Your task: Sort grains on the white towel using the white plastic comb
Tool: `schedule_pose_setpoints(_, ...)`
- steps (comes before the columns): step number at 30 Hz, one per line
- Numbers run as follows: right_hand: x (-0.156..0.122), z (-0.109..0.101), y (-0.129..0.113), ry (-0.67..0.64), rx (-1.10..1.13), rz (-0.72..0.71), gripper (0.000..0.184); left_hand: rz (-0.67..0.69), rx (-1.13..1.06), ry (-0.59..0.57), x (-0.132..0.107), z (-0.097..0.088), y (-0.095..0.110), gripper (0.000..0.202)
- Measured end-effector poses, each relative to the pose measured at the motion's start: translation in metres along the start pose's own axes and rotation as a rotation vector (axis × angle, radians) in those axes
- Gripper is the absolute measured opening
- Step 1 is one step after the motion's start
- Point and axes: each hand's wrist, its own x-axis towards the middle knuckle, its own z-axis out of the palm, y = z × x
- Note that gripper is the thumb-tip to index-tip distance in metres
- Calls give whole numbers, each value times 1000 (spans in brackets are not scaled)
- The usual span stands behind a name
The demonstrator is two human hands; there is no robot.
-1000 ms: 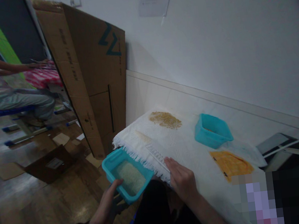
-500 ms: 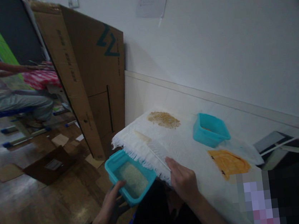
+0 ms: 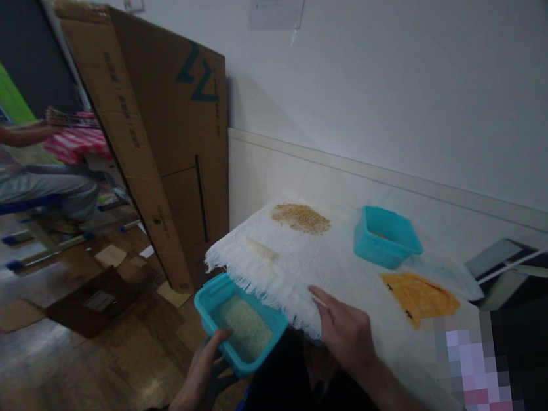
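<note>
My left hand [image 3: 208, 365] grips the near-left rim of a turquoise plastic bin [image 3: 277, 330], thumb inside. White, rice-like grains [image 3: 248, 326] lie in its bottom. The bin is held just below the fringed edge of a white cloth [image 3: 301, 271] on the table. Over that cloth, my right hand [image 3: 344, 326] is closed on a thin, pale strip [image 3: 318, 299], like a clear ruler; most of it is hard to make out. A small streak of pale grains [image 3: 262, 250] lies near the cloth's edge, with a larger heap of yellowish grains [image 3: 300, 218] farther back.
A second turquoise bin [image 3: 388, 252] with a little brownish content stands at the back right. In front of it lies an orange cloth-like piece [image 3: 423, 297]. A tall cardboard box [image 3: 188, 149] stands left of the table. Another person [image 3: 15, 149] sits at the far left.
My right hand has shifted slightly right, and the strip has drawn back from the pale streak of grains. The left hand and its bin have barely moved.
</note>
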Motion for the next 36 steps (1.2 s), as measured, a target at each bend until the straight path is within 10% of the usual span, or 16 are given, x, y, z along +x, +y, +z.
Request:
schedule_pose_setpoints(8, 66, 18, 104, 203, 603, 1023, 76, -78, 1, 29, 5, 10, 5, 61)
schedule_pose_setpoints(36, 16, 11, 33, 88, 859, 1193, 72, -48, -13, -3, 7, -1, 1, 68)
